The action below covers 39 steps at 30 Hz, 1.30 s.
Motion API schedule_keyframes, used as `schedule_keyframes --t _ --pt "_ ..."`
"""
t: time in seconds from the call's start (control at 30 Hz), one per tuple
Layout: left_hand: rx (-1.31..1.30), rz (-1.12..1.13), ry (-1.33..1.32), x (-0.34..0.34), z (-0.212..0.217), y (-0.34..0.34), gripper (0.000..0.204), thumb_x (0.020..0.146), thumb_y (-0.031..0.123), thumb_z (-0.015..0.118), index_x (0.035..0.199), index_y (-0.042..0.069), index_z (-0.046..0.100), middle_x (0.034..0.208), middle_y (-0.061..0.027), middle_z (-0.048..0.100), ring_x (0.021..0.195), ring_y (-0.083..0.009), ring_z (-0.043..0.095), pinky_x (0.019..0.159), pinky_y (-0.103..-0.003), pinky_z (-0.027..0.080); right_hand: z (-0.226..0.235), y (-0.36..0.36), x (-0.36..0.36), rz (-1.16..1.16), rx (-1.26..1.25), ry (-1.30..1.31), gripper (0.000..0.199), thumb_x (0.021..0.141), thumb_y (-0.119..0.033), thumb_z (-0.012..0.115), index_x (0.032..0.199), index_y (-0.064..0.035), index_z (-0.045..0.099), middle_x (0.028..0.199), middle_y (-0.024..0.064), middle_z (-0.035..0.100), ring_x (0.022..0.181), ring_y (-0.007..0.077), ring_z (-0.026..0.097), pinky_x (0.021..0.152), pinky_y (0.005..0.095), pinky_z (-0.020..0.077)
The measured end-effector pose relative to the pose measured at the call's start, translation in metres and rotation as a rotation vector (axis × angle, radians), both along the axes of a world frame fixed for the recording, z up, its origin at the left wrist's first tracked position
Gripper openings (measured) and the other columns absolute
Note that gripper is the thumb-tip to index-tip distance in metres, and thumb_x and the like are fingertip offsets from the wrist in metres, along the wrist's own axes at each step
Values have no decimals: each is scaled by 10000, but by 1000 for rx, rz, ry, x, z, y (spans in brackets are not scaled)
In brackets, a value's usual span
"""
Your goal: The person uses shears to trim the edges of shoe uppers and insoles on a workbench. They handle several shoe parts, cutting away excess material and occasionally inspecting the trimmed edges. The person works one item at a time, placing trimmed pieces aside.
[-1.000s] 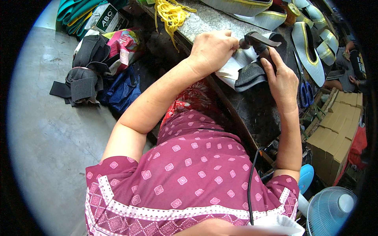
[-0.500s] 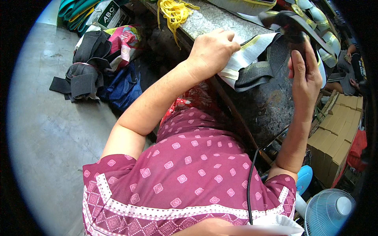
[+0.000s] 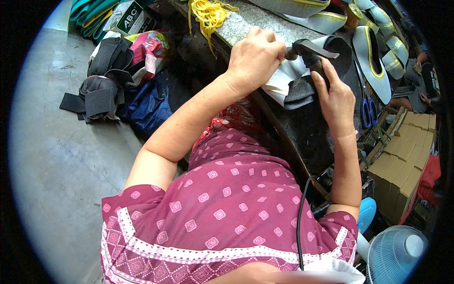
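Observation:
My right hand (image 3: 336,100) grips the handle of a hammer (image 3: 312,51) with a dark curved metal head. The hammer's striking end is low, close beside the fingers of my left hand (image 3: 255,57). That hand is closed, its fingers pressed on the near-left part of a light grey shoe upper (image 3: 294,70) with a dark lining (image 3: 302,90). The upper lies across the workbench (image 3: 307,137), its far end curling up behind the hammer. Whether the hammer touches it is hidden by my fingers.
Other grey shoe uppers (image 3: 384,80) with yellow edges lie at the right and far side. Blue-handled scissors (image 3: 368,112) lie by them, yellow laces (image 3: 208,22) at the far left. Cardboard boxes (image 3: 399,158), a fan (image 3: 396,258) and a bag of dark strips (image 3: 106,97) flank me.
My right hand has swung the hammer down and left, from above the bench's right side to beside my left hand. The scissors and a grey upper have come into sight. My left hand stays nearly in place.

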<state>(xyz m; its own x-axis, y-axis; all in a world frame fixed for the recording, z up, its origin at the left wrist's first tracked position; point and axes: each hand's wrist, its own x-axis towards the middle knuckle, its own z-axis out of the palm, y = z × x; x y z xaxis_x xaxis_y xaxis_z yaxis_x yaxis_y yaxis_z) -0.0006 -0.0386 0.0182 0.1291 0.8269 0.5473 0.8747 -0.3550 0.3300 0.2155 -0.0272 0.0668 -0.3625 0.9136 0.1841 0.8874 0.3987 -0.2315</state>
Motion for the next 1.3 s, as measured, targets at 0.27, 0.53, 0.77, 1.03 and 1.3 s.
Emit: schedule_keyframes --t 0.27,0.53,0.77,1.03,1.3 --pt "-82 77 -40 -2 1 -20 160 791 266 763 864 135 708 870 -30 637 884 -256 632 764 -384 535 -11 7 13 1 20 -6 421 963 -434 612 1356 -285 600 900 154 731 828 367 715 692 448 561" --pt "1 -58 136 -4 2 -16 71 770 179 729 803 146 676 847 -11 596 864 -229 617 695 -356 547 27 3 5 83 66 620 415 956 -416 644 1319 -214 647 1039 183 721 908 331 722 775 397 559" --pt "-1 -40 127 -3 1 -16 85 773 187 736 815 143 677 854 -23 591 886 -237 613 719 -360 548 18 -9 -5 93 -29 89 411 943 -394 654 1283 -164 663 1052 149 724 921 342 708 767 409 554" --pt "-62 76 45 1 0 -17 150 781 240 761 839 135 672 904 -38 613 925 -259 626 760 -381 541 2 -7 -1 52 -61 -20 415 967 -377 643 1306 -137 641 1022 190 733 912 315 737 775 389 562" --pt "-313 21 -220 -5 21 -12 166 811 237 754 873 102 682 897 -98 658 829 -270 645 754 -384 518 38 5 31 249 -307 867 422 937 -185 719 1313 -24 614 889 19 660 691 54 550 576 210 432"
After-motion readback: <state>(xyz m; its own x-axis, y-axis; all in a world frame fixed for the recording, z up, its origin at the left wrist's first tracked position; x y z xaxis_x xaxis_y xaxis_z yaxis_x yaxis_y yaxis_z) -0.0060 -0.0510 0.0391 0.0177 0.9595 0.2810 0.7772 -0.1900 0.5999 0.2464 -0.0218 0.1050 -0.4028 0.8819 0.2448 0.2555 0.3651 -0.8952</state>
